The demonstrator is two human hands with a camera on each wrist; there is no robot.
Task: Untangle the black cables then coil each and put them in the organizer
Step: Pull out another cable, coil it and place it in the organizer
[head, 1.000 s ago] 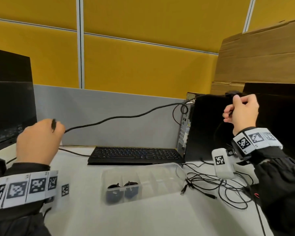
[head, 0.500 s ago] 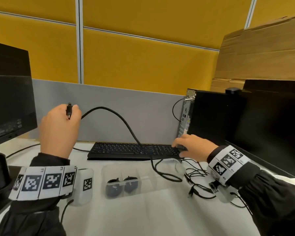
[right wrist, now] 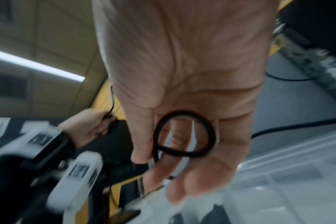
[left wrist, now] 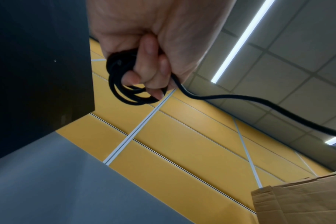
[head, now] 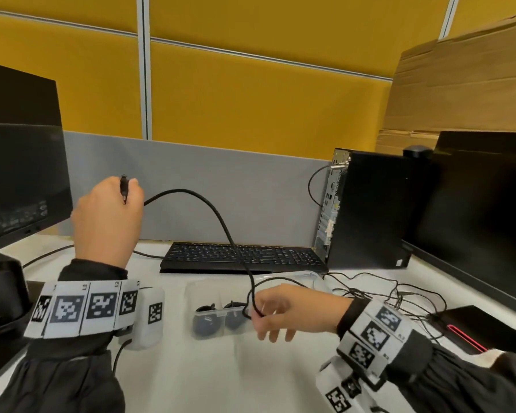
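Note:
My left hand [head: 128, 192] is raised at the left and grips a small coil of the black cable [left wrist: 125, 87], its plug sticking up past my knuckles. From there the black cable [head: 218, 216] arcs down to my right hand [head: 258, 315]. That hand pinches it between thumb and forefinger, a loop [right wrist: 184, 134] lying across the fingers. My right hand hovers over the clear organizer [head: 307, 277], where two coiled cables [head: 209, 318] fill the left compartments. A tangle of thin black cables [head: 379, 296] lies on the table to the right.
A black keyboard [head: 245, 257] lies behind the organizer. A PC tower [head: 370, 210] and a monitor [head: 474, 219] stand at the right, another monitor [head: 21, 174] at the left. A black device with a red stripe [head: 471, 332] sits near my right sleeve.
My right hand came down from beside the PC tower to the organizer, taking hold of the cable lower along its length. The taut cable went slack into an arc; my left hand rose slightly.

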